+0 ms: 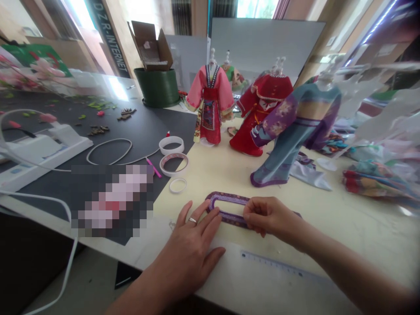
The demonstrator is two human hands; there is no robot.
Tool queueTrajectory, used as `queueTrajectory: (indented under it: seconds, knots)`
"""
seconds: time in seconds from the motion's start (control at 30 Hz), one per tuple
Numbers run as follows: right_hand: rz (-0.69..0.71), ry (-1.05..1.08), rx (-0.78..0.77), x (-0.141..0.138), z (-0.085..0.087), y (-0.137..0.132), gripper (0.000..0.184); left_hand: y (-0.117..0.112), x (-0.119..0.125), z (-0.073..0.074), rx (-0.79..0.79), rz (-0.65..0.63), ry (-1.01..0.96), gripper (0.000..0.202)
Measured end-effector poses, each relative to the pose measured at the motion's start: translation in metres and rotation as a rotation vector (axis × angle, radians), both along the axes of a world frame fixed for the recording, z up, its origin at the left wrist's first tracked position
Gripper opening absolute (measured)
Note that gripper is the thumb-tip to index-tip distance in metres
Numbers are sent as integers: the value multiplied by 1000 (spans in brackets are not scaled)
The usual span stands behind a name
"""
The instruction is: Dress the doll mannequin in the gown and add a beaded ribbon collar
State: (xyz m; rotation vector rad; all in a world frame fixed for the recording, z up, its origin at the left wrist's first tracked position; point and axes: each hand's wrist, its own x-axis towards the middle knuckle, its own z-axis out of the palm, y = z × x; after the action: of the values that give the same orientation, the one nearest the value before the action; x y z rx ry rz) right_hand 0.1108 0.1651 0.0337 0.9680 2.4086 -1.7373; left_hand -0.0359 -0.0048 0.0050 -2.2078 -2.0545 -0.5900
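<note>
The purple band (pixel 232 218) lies looped just below the middle of the picture. Pale edging (pixel 230 200) already sits along its inside; I can't tell what's left. The left hand (pixel 193 240) presses it, fingers spread; the right hand (pixel 267 215) pinches its side.

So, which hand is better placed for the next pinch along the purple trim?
Probably the right hand: it pinches the purple trim, while the left hand lies spread at the trim's left end.

Bright, probably daylit window (pixel 256 8) behind a pale panel (pixel 259 46).
</note>
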Motion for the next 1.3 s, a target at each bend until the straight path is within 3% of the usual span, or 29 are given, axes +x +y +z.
queueTrajectory:
  seconds: [0.2,0.67,1.3]
  knots:
    - [14,-18,121,4,-6,3,10,1,0,-2,7,5,18,45]
    - [30,-31,170,4,-7,3,11,1,1,-1,17,10,16,45]
    - [58,-94,460,-2,-4,1,16,1,2,-1,-23,28,34,44]
